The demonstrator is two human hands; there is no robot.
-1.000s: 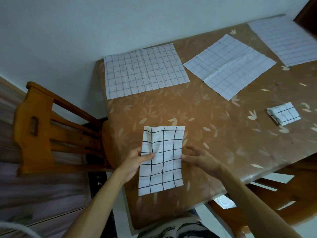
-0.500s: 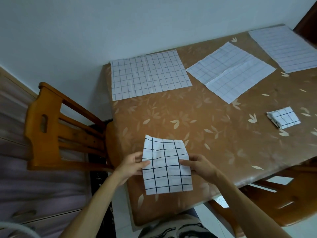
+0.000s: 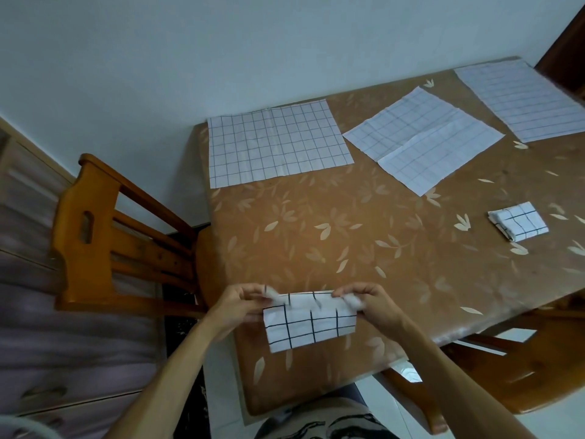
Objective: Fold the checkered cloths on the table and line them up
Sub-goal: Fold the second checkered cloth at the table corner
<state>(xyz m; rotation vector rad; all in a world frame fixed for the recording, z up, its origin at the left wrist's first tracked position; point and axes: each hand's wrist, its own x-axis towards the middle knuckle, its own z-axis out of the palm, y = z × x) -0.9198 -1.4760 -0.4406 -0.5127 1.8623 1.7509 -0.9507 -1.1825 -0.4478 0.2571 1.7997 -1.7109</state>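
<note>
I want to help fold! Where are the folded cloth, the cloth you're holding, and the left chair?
Folded cloth [image 3: 522, 224]: head view, middle of its top face.
Held cloth [image 3: 310, 331]: head view, its flat lower layer.
Left chair [image 3: 95, 270]: head view, its wide backrest board.

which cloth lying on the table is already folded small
The small folded cloth on the right of the table; the three far cloths lie spread open.

Both hands [image 3: 240, 304] have folded the cloth's [image 3: 311, 327] far edge over.
</note>
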